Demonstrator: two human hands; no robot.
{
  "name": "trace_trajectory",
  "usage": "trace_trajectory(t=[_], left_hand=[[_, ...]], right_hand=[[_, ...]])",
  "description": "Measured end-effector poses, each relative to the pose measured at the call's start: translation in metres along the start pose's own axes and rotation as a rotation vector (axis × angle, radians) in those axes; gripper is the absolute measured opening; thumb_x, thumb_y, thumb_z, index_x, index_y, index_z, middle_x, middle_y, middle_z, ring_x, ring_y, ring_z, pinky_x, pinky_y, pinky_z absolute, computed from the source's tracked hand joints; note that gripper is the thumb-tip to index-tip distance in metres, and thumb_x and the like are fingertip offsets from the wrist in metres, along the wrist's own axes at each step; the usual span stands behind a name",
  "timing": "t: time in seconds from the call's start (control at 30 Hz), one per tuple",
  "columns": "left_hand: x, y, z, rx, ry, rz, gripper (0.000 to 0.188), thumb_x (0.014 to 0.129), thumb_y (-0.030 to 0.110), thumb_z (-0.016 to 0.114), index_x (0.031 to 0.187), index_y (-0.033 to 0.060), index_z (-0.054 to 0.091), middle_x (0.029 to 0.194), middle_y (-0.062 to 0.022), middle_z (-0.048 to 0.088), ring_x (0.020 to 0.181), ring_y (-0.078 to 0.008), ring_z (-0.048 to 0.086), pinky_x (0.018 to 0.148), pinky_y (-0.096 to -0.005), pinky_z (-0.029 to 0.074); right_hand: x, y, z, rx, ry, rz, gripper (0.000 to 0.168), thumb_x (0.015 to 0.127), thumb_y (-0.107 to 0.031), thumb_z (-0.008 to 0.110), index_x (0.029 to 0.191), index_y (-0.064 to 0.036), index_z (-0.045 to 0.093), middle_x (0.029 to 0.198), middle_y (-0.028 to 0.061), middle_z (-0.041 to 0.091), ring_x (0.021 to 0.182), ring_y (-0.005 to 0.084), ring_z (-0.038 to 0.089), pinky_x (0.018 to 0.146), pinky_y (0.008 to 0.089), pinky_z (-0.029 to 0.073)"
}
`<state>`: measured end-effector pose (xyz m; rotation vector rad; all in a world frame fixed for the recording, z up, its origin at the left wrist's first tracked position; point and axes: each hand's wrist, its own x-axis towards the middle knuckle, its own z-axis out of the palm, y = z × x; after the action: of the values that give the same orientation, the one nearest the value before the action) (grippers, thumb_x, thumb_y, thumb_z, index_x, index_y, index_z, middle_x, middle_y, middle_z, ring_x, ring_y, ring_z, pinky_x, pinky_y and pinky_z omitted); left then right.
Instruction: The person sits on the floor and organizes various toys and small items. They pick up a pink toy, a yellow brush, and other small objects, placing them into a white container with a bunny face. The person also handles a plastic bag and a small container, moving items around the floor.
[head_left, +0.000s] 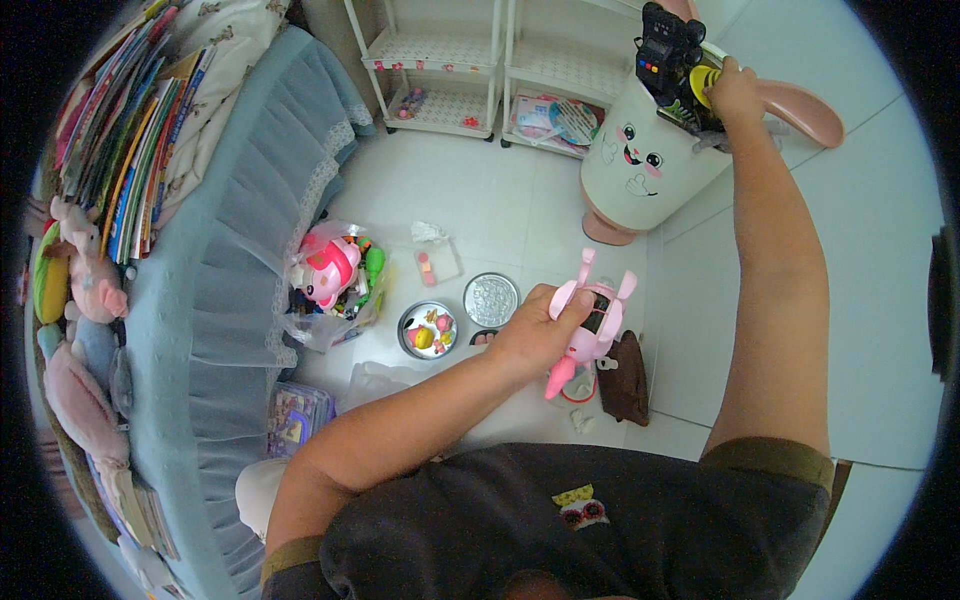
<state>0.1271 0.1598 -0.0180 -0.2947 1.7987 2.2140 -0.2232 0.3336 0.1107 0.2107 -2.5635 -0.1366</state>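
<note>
My left hand (544, 326) grips a pink plastic toy (606, 319) with long ear-like parts and a dark panel, held above the floor. My right hand (735, 91) reaches to the mouth of a tall white bin (626, 169) with a printed cartoon face. Its fingers close on a yellow toy (703, 81) with dark stripes; its lower part is hidden among the other things. Next to it, a black toy vehicle (667, 52) sticks up out of the bin. A pink ear-shaped flap (806, 112) juts out at the bin's right side.
A bag of toys (330, 281), a round tin (427, 330) with small figures, a lid (491, 299), a small clear box (439, 262) and a brown pouch (625, 382) lie on the floor. White shelves (435, 112) stand behind; a blue-skirted bed (232, 247) runs along the left.
</note>
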Motion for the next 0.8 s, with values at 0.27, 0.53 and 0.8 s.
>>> trace_trajectory(t=[0.27, 0.53, 0.8], left_hand=[[0.003, -0.003, 0.000, -0.020, 0.000, -0.020, 0.043, 0.092, 0.038, 0.046, 0.110, -0.0002, 0.051, 0.100, -0.0092, 0.057, 0.088, -0.0151, 0.053, 0.076, -0.0288, 0.046], [0.008, -0.008, 0.003, -0.026, -0.003, 0.017, 0.044, 0.092, 0.038, 0.045, 0.112, -0.0006, 0.052, 0.101, -0.0094, 0.058, 0.090, -0.0152, 0.053, 0.079, -0.0288, 0.045], [0.010, -0.008, 0.003, -0.051, -0.034, 0.021, 0.042, 0.093, 0.036, 0.043, 0.112, -0.0011, 0.051, 0.104, -0.0110, 0.058, 0.093, -0.0168, 0.054, 0.083, -0.0299, 0.044]], right_hand=[[0.021, 0.011, -0.016, -0.016, -0.244, -0.132, 0.057, 0.061, -0.011, 0.073, 0.112, -0.006, 0.051, 0.100, 0.0178, 0.061, 0.095, 0.0342, 0.058, 0.081, 0.0399, 0.047], [0.000, 0.011, -0.023, -0.108, -0.454, -0.237, 0.058, 0.071, -0.019, 0.067, 0.125, -0.011, 0.048, 0.106, 0.0174, 0.060, 0.099, 0.0309, 0.057, 0.086, 0.0382, 0.046], [0.009, 0.035, -0.028, -0.018, -0.472, -0.241, 0.043, 0.076, -0.027, 0.062, 0.112, -0.004, 0.055, 0.101, 0.0204, 0.062, 0.091, 0.0335, 0.061, 0.079, 0.0409, 0.047]])
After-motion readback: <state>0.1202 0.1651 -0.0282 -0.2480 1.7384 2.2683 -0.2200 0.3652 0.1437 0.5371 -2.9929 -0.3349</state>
